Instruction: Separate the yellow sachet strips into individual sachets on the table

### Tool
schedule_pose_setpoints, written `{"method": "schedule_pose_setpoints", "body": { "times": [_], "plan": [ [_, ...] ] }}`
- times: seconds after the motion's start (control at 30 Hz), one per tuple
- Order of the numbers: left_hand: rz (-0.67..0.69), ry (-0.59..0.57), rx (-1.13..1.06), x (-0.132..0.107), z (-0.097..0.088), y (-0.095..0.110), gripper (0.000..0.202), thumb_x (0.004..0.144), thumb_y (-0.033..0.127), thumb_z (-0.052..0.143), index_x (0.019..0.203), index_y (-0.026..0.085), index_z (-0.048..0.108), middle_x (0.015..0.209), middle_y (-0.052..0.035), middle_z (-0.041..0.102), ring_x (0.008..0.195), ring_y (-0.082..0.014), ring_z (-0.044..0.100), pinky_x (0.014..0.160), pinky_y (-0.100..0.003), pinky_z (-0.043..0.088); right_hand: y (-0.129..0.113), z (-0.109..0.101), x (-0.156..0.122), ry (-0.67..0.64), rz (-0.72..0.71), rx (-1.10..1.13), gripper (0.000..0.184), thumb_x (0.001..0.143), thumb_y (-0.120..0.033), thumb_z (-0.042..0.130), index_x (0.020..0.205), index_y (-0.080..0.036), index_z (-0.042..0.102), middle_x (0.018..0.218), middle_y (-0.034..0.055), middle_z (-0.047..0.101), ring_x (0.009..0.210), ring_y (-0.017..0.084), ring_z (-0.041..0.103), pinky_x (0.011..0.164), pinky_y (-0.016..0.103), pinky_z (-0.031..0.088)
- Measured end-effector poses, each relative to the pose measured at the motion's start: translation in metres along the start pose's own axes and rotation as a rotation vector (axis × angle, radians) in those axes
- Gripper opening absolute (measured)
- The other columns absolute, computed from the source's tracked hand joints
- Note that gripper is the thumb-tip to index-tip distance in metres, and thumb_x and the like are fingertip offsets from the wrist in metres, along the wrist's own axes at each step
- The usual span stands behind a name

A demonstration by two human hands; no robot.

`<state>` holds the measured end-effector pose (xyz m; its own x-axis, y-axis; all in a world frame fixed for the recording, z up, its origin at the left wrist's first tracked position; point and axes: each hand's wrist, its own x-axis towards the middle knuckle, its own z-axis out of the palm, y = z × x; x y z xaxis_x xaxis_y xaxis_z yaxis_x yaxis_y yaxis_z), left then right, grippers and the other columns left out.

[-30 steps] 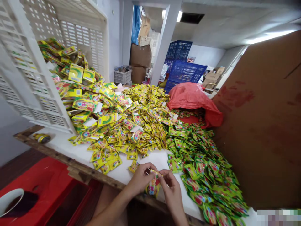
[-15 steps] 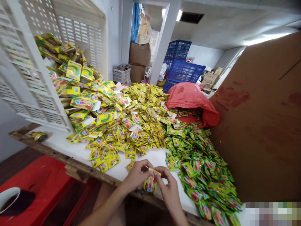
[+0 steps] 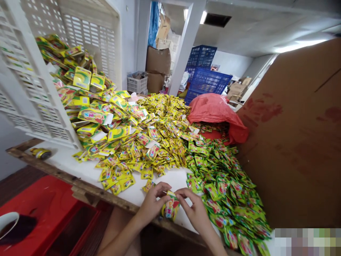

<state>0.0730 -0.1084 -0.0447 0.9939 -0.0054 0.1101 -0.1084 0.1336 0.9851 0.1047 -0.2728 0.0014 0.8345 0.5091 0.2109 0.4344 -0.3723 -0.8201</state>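
Both my hands meet at the near edge of the white table (image 3: 80, 170). My left hand (image 3: 153, 201) and my right hand (image 3: 194, 210) pinch a small yellow packet box (image 3: 170, 205) between their fingertips, fingers closed on it. Just beyond them spreads a heap of yellow sachets (image 3: 149, 142). To the right lies a heap of green sachets (image 3: 226, 192). Folded yellow cartons (image 3: 90, 106) spill from a tipped white crate (image 3: 32, 85) at the left.
A red bag (image 3: 215, 113) lies at the back of the table. A brown cardboard sheet (image 3: 298, 135) stands along the right. A red stool (image 3: 48, 213) with a cup (image 3: 7, 224) sits below left. Blue crates (image 3: 205, 74) and boxes stand behind. A tape roll (image 3: 39, 153) rests on the table's left corner.
My hands have kept working the small yellow packet box, which now sits more folded between my fingertips. The view has shifted slightly.
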Motion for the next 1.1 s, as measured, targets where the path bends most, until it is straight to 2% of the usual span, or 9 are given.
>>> {"method": "schedule_pose_setpoints", "body": {
  "times": [0.1,0.2,0.37,0.53,0.7,0.83,0.93,1.03,1.1],
  "plan": [
    [0.004,-0.004,0.055,-0.001,0.000,0.000,0.021,0.078,0.029,0.057,0.095,0.016,0.055,0.089,-0.0032,0.060,0.081,-0.0141,0.058,0.075,-0.025,0.044,0.005,0.003,-0.001,0.030,0.033,0.054,0.019,0.085,-0.032,0.049,0.088,-0.020,0.062,0.084,0.0047,0.064,0.078,0.018,0.059,0.072,0.027,0.045],
    [-0.019,0.018,0.027,-0.002,0.001,0.001,0.026,0.077,0.026,0.059,0.098,0.018,0.047,0.089,-0.0023,0.059,0.081,-0.0141,0.059,0.075,-0.025,0.045,0.007,0.003,0.001,0.055,0.049,0.066,0.019,0.085,-0.033,0.048,0.086,-0.019,0.062,0.080,0.0043,0.064,0.076,0.018,0.058,0.070,0.027,0.045],
    [-0.007,0.021,0.032,-0.005,0.001,0.001,0.021,0.078,0.028,0.058,0.088,0.018,0.043,0.085,-0.0014,0.057,0.080,-0.0129,0.057,0.075,-0.024,0.044,0.006,-0.001,0.004,-0.006,0.028,0.038,0.019,0.086,-0.032,0.047,0.083,-0.019,0.061,0.080,0.0037,0.064,0.075,0.017,0.058,0.069,0.026,0.044],
    [0.013,0.028,0.018,-0.006,0.003,-0.001,0.020,0.080,0.027,0.055,0.091,0.019,0.040,0.085,0.0001,0.054,0.081,-0.0121,0.056,0.076,-0.023,0.043,0.005,-0.001,0.006,0.008,0.015,-0.053,0.015,0.085,-0.027,0.047,0.082,-0.020,0.060,0.079,0.0033,0.062,0.074,0.017,0.056,0.068,0.027,0.043],
    [0.033,0.045,0.046,-0.007,0.002,-0.001,0.021,0.079,0.026,0.055,0.096,0.019,0.045,0.089,-0.0012,0.056,0.083,-0.0126,0.056,0.077,-0.023,0.043,-0.005,-0.008,0.010,-0.035,-0.040,-0.089,0.018,0.085,-0.023,0.045,0.081,-0.020,0.063,0.078,0.0042,0.062,0.075,0.018,0.056,0.067,0.028,0.043],
    [0.060,0.022,0.146,-0.006,0.000,0.001,0.016,0.080,0.027,0.054,0.093,0.017,0.057,0.089,-0.0033,0.061,0.084,-0.0146,0.057,0.077,-0.023,0.043,-0.001,-0.006,-0.001,-0.065,-0.018,0.032,0.020,0.085,-0.027,0.048,0.089,-0.020,0.066,0.084,0.0058,0.065,0.080,0.020,0.059,0.073,0.030,0.047],
    [0.055,0.007,0.196,-0.005,0.001,0.002,0.014,0.081,0.027,0.053,0.085,0.016,0.061,0.085,-0.0030,0.063,0.080,-0.0143,0.057,0.075,-0.023,0.043,0.012,0.014,-0.016,0.054,0.086,0.164,0.025,0.083,-0.033,0.052,0.101,-0.021,0.064,0.098,0.0084,0.066,0.090,0.022,0.060,0.079,0.033,0.049],
    [0.040,-0.031,0.215,-0.007,0.006,0.005,0.016,0.080,0.026,0.054,0.093,0.018,0.058,0.089,-0.0022,0.061,0.081,-0.0135,0.057,0.076,-0.023,0.044,0.019,0.036,-0.028,0.222,0.170,0.206,0.029,0.083,-0.035,0.051,0.106,-0.021,0.062,0.105,0.0085,0.065,0.096,0.023,0.060,0.086,0.036,0.047],
    [0.054,-0.072,0.240,-0.011,0.005,0.008,0.024,0.079,0.025,0.056,0.102,0.020,0.054,0.095,-0.0024,0.060,0.088,-0.0139,0.056,0.082,-0.023,0.043,0.017,0.035,-0.036,0.300,0.169,0.164,0.029,0.083,-0.037,0.050,0.105,-0.022,0.063,0.107,0.0078,0.064,0.099,0.024,0.058,0.088,0.037,0.046]
  ]
}}
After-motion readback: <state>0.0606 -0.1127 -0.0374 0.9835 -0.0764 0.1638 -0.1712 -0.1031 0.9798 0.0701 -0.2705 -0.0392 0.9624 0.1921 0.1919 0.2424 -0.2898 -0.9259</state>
